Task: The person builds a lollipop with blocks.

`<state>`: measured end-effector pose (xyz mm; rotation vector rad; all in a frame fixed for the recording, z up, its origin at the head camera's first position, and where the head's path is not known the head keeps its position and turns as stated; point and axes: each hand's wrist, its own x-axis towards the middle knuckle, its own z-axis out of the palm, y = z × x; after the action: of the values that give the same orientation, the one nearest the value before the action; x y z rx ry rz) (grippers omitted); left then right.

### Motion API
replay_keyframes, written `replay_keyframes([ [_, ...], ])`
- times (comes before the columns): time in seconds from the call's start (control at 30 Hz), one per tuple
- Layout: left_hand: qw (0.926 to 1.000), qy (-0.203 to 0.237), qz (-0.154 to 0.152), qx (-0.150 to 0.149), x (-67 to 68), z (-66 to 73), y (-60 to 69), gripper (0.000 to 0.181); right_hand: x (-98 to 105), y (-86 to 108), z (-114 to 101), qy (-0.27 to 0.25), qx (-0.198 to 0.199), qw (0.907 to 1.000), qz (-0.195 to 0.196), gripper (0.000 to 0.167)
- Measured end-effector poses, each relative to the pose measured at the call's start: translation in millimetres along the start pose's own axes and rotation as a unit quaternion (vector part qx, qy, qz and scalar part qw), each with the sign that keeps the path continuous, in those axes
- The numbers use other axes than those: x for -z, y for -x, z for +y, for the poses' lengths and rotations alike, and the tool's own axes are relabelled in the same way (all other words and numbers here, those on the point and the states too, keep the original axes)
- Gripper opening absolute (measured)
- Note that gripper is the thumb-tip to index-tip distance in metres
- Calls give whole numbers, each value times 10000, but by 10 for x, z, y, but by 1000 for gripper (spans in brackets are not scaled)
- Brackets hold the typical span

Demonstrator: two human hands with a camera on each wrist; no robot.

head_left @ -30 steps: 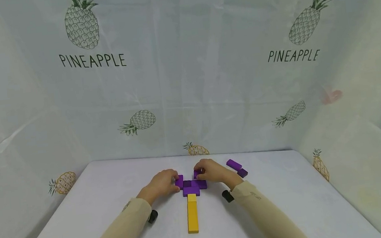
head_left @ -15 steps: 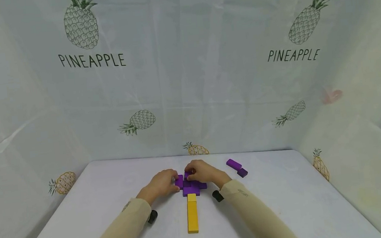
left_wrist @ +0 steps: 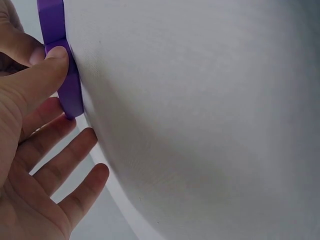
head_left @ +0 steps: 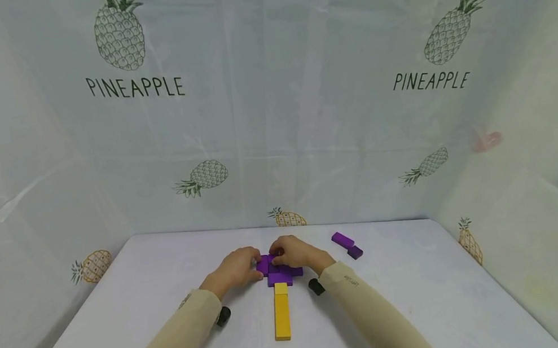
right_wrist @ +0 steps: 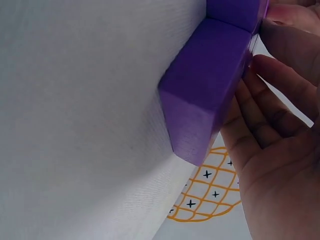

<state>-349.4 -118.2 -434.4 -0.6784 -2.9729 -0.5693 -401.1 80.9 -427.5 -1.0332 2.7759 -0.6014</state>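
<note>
My right hand (head_left: pixel 294 252), beyond the yellow bar (head_left: pixel 281 316), covers part of the purple blocks (head_left: pixel 280 279); seams under it hidden. Left sleeve (head_left: pixel 169 344), left of bar, and right sleeve (head_left: pixel 375 314), right of bar, cut off at bottom; right sleeve's print (head_left: pixel 351 280) too small to read. Left wrist view crops my left hand (left_wrist: pixel 37 155).

Left hand (head_left: pixel 234 269) grips purple block (head_left: pixel 262 266), right hand (head_left: pixel 300 253) pinches second purple block just beside it. Yellow bar (head_left: pixel 281 315) runs from purple cluster (head_left: pixel 280 279) toward person. Two loose purple blocks (head_left: pixel 343 240) lie right on white table (head_left: pixel 97 335); pineapple-print sheet (head_left: pixel 282 111) behind.
</note>
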Motion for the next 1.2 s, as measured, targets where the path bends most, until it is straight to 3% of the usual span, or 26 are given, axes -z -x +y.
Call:
replay_keyframes([
  [0.37,9999,-48,8,129,-20,-14,-15,33,-7,-4,-18,25,-43,10000,11,22],
  [0.67,9998,-114,39,177,10,-21,-9,33,67,57,-55,16,-173,9997,168,28],
  [0.87,9995,-5,-5,319,22,-12,-2,34,166,227,7,-124,-325,9989,310,32],
  [1.2,9994,-4,-41,341,-21,33,10,35,223,586,226,-184,-210,9975,644,32],
])
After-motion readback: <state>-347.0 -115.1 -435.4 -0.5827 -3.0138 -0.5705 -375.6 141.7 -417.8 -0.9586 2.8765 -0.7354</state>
